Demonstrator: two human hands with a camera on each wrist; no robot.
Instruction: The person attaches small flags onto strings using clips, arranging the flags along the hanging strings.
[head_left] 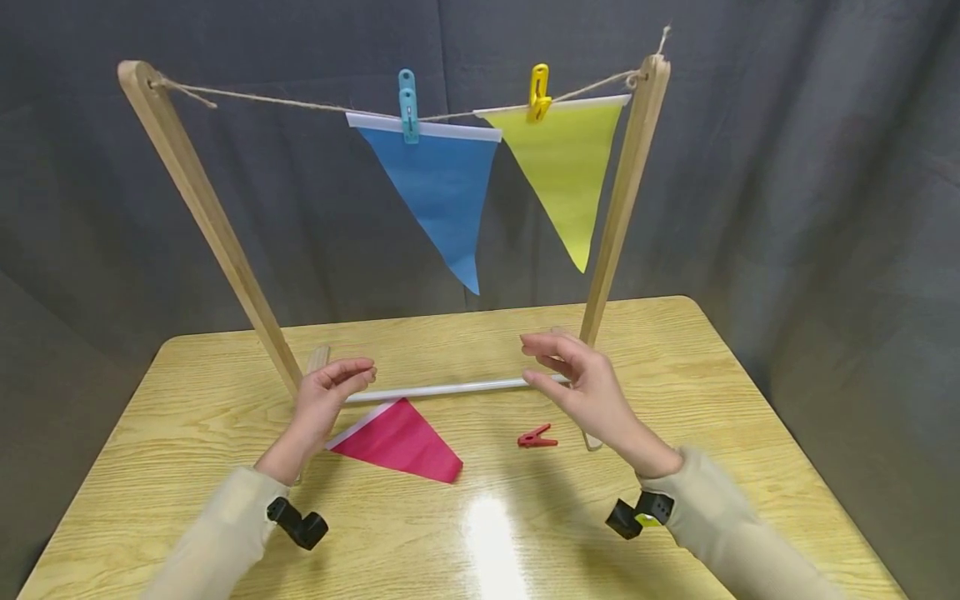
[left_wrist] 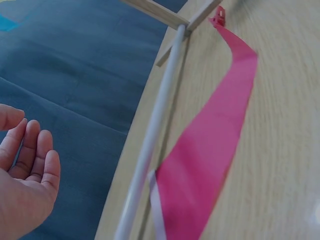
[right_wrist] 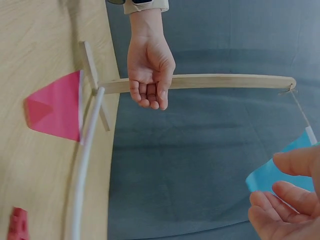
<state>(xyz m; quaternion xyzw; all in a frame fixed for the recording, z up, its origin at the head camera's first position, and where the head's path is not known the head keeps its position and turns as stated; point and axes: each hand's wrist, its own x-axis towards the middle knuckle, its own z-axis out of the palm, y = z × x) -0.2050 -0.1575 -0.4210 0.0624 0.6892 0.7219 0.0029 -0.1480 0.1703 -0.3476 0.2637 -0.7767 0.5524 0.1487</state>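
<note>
Both hands are empty: the left hand (head_left: 322, 400) hangs with fingers loosely bent, the right hand (head_left: 587, 385) with thumb well apart from its curved fingers. Below and between them, the pink flag (head_left: 408, 442) lies at lower centre, white edge to the upper left, long axis slanting down to a tip at lower right. The red clip (head_left: 537, 437), right of it, grips nothing, legs splayed rightward. Up top, the blue clip (head_left: 408, 104) and yellow clip (head_left: 538, 93) pinch the blue flag (head_left: 442, 183) and yellow flag (head_left: 568, 162) to the string (head_left: 277, 99), so both hang point down.
</note>
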